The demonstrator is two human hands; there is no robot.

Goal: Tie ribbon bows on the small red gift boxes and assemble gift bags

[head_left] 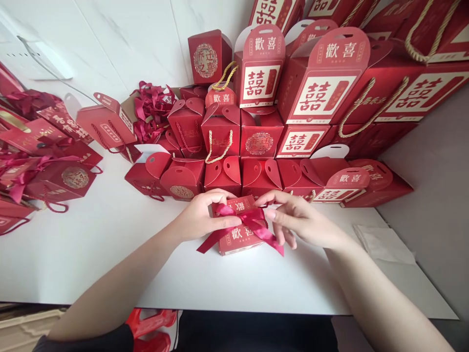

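- You're at a packing bench for gifts, home or shop you can't tell, but look at the stock!
- Straight ahead of you, plain white table (110,264), set against a marble-patterned wall (128,44)!
- And up they go, tier upon tier, red gift boxes (289,100) crowding the back!
- Now swing left: you've a tangle of ribbons (154,105), with a power strip (32,66) beyond!

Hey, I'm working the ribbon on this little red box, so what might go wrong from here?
The ribbon might work loose if the left hand loses its hold. The box, gripped by that hand, could crease. Reaching forward, the right hand might knock the stacked boxes just beyond.
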